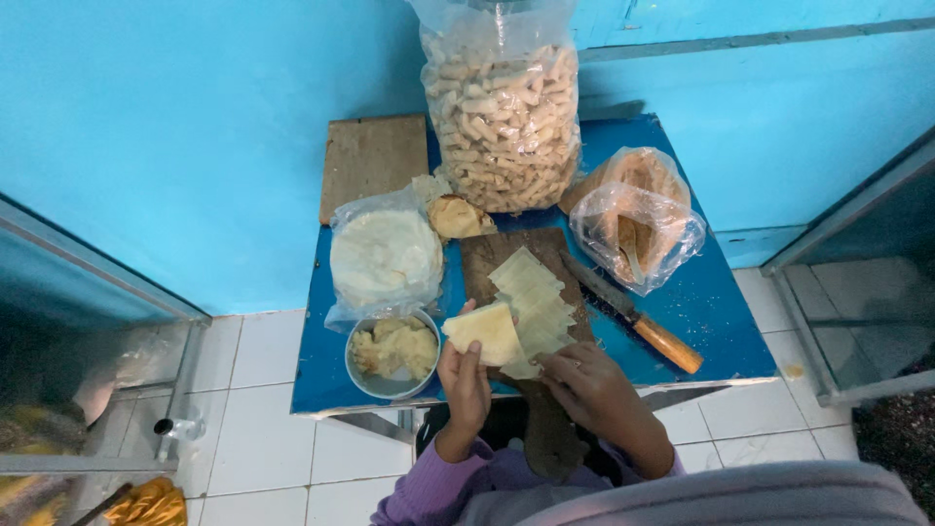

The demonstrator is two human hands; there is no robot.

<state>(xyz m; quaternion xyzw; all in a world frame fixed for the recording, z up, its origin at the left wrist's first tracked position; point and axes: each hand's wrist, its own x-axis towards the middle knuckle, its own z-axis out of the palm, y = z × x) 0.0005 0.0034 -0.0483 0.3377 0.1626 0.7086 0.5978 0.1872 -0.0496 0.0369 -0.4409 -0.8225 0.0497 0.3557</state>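
Note:
My left hand (466, 378) holds up a pale yellow square dough wrapper (484, 332) by its lower edge. A fanned stack of the same wrappers (533, 297) lies on a dark wooden cutting board (484, 258). My right hand (591, 386) rests on the near end of the board, its fingertips at the bottom of the stack. Left of my left hand, a round metal bowl (375, 382) holds lumpy yellowish filling (396, 347).
A small blue table (711, 331) carries a wooden-handled knife (635, 319), a bag of white flat rounds (385, 258), a tall bag of pale finger-shaped pieces (506, 122), an open brownish bag (638, 229) and a second board (370, 161). Blue wall behind, white tiled floor around.

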